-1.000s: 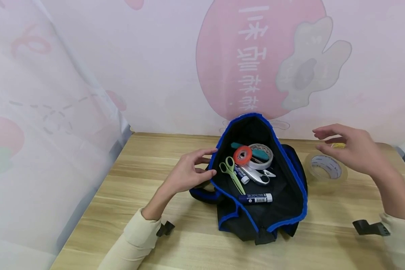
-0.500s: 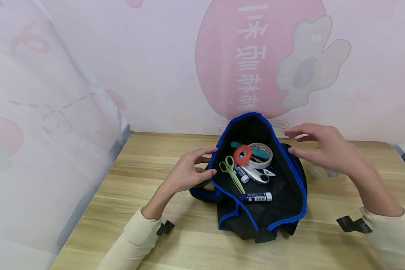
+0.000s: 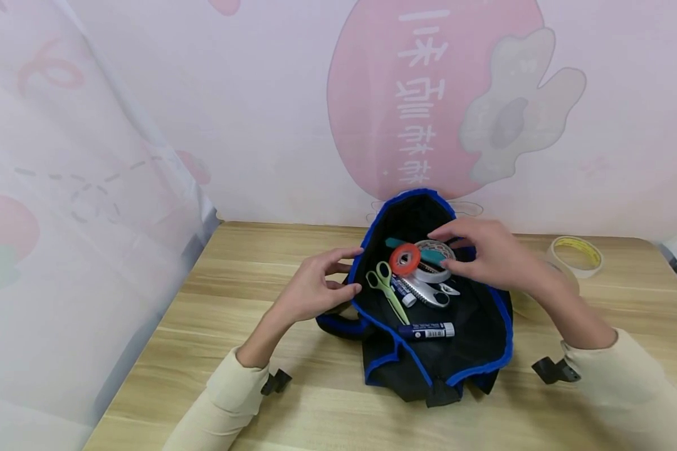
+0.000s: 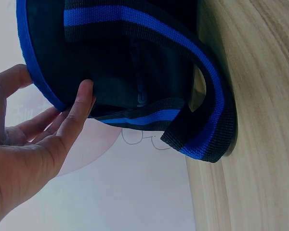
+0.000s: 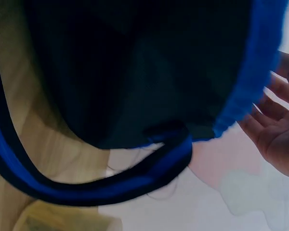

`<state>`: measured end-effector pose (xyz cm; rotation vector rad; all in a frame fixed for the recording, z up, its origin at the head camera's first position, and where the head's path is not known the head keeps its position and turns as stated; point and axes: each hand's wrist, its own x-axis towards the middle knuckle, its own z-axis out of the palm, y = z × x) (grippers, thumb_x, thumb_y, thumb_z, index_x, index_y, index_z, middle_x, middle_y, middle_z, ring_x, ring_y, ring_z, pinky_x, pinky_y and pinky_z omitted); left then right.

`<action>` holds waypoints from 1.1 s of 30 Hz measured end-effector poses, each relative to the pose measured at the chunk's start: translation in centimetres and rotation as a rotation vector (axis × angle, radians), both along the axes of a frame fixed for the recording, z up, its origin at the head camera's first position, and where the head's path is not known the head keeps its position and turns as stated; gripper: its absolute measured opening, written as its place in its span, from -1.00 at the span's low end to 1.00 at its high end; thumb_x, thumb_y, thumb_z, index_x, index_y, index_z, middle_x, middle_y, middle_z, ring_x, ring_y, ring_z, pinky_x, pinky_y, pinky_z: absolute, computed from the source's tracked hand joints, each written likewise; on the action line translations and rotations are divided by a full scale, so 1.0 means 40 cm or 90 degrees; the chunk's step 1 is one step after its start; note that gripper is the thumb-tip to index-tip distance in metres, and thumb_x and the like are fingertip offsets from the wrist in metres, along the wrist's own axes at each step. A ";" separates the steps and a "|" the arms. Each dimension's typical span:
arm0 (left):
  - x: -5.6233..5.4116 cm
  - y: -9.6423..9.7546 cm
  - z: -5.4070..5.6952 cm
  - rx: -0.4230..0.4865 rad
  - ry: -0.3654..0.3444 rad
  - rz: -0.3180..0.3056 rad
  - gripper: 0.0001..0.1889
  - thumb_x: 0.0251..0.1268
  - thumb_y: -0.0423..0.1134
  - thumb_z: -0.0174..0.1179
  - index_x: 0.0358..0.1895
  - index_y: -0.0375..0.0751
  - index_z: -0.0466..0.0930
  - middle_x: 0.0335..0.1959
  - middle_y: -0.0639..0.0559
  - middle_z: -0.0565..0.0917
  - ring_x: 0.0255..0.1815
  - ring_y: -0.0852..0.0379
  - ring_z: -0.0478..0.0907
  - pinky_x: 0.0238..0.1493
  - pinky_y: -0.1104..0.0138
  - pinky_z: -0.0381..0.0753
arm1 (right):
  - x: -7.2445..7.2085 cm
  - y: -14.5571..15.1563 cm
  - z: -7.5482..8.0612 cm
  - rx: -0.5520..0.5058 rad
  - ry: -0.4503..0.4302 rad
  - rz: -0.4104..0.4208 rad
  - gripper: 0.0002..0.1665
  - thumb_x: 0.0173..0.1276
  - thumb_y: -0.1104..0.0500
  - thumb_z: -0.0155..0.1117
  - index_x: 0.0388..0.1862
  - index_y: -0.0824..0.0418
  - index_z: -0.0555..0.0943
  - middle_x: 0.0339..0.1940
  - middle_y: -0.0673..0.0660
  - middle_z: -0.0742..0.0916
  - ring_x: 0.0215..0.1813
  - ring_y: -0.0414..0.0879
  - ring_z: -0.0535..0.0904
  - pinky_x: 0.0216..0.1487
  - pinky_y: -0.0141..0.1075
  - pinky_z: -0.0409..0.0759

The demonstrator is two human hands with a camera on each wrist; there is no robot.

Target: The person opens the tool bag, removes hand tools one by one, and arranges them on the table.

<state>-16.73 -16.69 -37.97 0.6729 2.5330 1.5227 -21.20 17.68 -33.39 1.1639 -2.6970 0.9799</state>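
A black bag with blue trim [image 3: 485,351] stands on the table with its mouth spread. My left hand [image 3: 316,285] touches its left rim with thumb and fingertips; in the left wrist view the thumb lies against the outer wall. Over the right rim, my right hand [image 3: 493,257] reaches above the contents with fingers loosely bent, grasping nothing visible. Its fingertips are nearest a white tape roll [image 3: 448,270]. Also inside are a red tape roll [image 3: 404,259], green scissors [image 3: 393,299], a silver utility knife [image 3: 429,293], glue sticks [image 3: 427,331] and a teal tool [image 3: 396,243].
Right of the bag, a tape roll with a yellow core [image 3: 575,257] lies near the table's back edge. Another clear tape roll [image 3: 566,279] is partly hidden by my right forearm. Webbing straps [image 4: 212,110] loop from the bag's sides. A printed curtain [image 3: 288,125] hangs behind the wooden table [image 3: 203,300].
My right hand has moved left from above the tape rolls to over the bag's mouth, uncovering the yellow-core roll. My left hand and the bag stay in place.
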 end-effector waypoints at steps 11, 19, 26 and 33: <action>0.003 0.003 0.000 -0.001 -0.007 0.001 -0.35 0.38 -0.41 0.40 0.53 -0.25 0.49 0.50 -0.20 0.57 0.36 -0.17 0.70 0.10 0.24 0.84 | -0.025 -0.046 -0.056 0.079 -0.062 0.005 -0.47 0.40 0.30 0.48 0.33 0.33 0.65 0.23 0.27 0.78 0.16 0.20 0.79 0.18 0.11 0.80; 0.003 0.002 -0.003 0.000 -0.007 0.001 -0.36 0.38 -0.41 0.40 0.52 -0.27 0.50 0.49 -0.21 0.58 0.35 -0.18 0.70 0.09 0.24 0.84 | -0.045 -0.056 -0.114 0.110 -0.116 0.004 -0.43 0.38 0.36 0.44 0.37 0.40 0.62 0.39 0.37 0.69 0.23 0.28 0.75 0.22 0.13 0.78; 0.005 0.001 0.000 -0.001 -0.008 0.005 -0.36 0.37 -0.42 0.41 0.51 -0.27 0.50 0.49 -0.21 0.58 0.35 -0.19 0.70 0.09 0.25 0.84 | -0.049 -0.071 -0.141 0.136 -0.112 -0.002 -0.35 0.35 0.38 0.39 0.43 0.39 0.56 0.23 0.30 0.77 0.20 0.17 0.75 0.14 0.03 0.79; 0.006 0.005 -0.003 -0.003 -0.006 0.001 -0.36 0.37 -0.41 0.41 0.51 -0.26 0.51 0.49 -0.20 0.58 0.34 -0.18 0.71 0.09 0.25 0.84 | -0.038 -0.081 -0.153 0.141 -0.108 -0.040 -0.39 0.32 0.41 0.41 0.37 0.36 0.58 0.04 0.24 0.80 0.02 0.06 0.75 -0.03 -0.10 0.78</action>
